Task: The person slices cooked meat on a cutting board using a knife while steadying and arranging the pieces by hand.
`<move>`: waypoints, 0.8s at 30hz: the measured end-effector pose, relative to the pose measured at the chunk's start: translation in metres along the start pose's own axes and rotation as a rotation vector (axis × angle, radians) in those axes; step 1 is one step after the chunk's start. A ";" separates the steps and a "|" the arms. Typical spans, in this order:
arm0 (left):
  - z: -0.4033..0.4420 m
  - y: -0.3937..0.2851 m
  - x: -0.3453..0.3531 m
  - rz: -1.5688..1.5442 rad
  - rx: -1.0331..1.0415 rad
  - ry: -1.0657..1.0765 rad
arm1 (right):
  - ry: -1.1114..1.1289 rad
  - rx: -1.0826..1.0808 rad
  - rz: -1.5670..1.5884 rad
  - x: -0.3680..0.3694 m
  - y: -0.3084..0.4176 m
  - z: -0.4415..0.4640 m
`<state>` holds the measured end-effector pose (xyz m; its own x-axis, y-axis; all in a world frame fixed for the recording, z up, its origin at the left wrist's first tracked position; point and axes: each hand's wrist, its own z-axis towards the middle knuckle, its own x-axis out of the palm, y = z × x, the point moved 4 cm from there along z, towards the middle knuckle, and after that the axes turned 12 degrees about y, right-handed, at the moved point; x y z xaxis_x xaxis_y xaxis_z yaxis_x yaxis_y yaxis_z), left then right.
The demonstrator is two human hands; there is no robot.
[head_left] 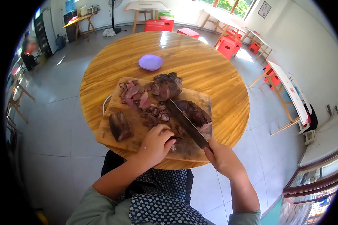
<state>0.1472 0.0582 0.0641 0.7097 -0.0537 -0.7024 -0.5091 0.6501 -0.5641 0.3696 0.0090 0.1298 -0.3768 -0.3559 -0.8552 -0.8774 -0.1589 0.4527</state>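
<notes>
My right hand [222,158] is closed round the handle of a cleaver [187,125]. Its long dark blade slants up and left across a wooden cutting board [139,145]. Beside the blade, my left hand [156,145] is curled with thumb and fingers closed at a small dark piece of meat [175,141]; the fingertips are partly hidden. Chopped meat [156,112] and reddish slices [134,93] lie beyond my left hand. A large dark chunk of meat [193,112] sits right of the blade, another chunk [165,87] at the far edge, and a block [120,126] at the left.
The board rests on a round wooden table [210,62], where a purple dish [150,62] stands beyond it. Red stools [227,45] and white-topped tables [289,88] stand along the walls. A blurred person [29,54] is at the far left.
</notes>
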 end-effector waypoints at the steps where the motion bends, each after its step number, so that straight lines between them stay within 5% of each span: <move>1: -0.004 0.002 0.003 0.004 -0.008 0.006 | 0.016 -0.003 0.018 -0.004 0.004 -0.011; 12: -0.016 -0.004 0.013 -0.091 0.074 -0.027 | 0.157 0.081 -0.117 0.005 0.017 -0.064; 24: -0.014 0.004 0.016 -0.167 0.041 -0.005 | 0.372 0.127 0.024 0.006 0.011 -0.004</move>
<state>0.1497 0.0491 0.0449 0.7852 -0.1597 -0.5983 -0.3639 0.6628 -0.6545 0.3591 0.0015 0.1310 -0.2849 -0.6715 -0.6840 -0.9079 -0.0397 0.4172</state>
